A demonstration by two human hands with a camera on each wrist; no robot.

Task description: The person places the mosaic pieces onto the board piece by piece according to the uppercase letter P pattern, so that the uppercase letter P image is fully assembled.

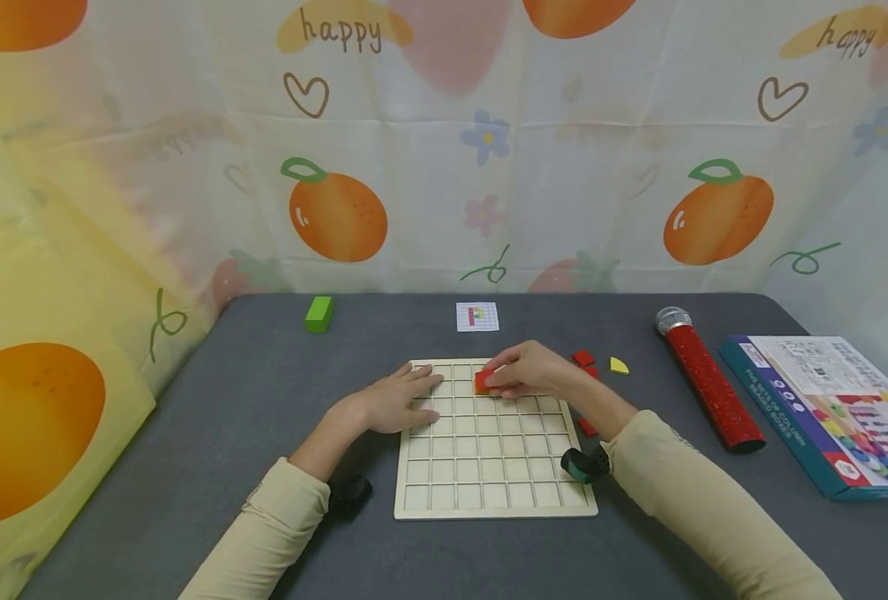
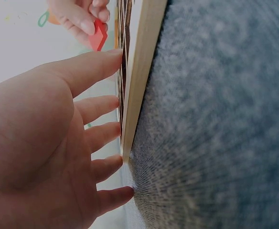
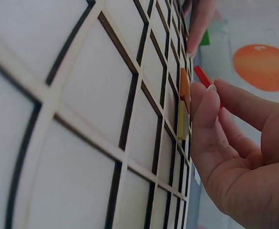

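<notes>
A wooden grid board point(image 1: 489, 498) lies flat on the dark table. My left hand point(image 1: 401, 402) rests at its far left corner, fingers spread, with fingertips touching the board's edge in the left wrist view. Over the far rows, my right hand point(image 1: 531, 370) pinches a small red tile point(image 3: 203, 76) between thumb and fingers. The tile is held tilted, just above the board. Beside the fingertips, an orange tile point(image 3: 184, 86) and a yellow tile point(image 3: 181, 121) sit on the grid in the right wrist view; the hand mostly hides them in the head view.
Loose red tiles point(image 1: 583, 357) and a yellow rounded piece point(image 1: 619, 366) lie right of the board. Behind it is a small pattern card point(image 1: 477, 317), with a green block point(image 1: 319, 314) farther left. A red microphone point(image 1: 709, 387) and a flat box point(image 1: 834, 417) occupy the right side.
</notes>
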